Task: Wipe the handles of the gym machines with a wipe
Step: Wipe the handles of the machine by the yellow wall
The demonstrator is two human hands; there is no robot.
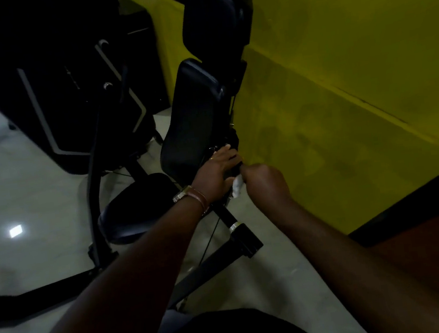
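At centre frame, a person's two hands meet on the black bar handle [228, 169] of a dark gym machine. The left hand [218, 173], a brown strap and metal watch [191, 196] on its wrist, has its grip curled round the handle. The right hand [265, 181], just beside it, is fisted round a crumpled white wipe [237, 187], which shows between the two hands against the bar. A black padded backrest [193, 119] rises above them; a yellow wall [352, 67] fills the right side.
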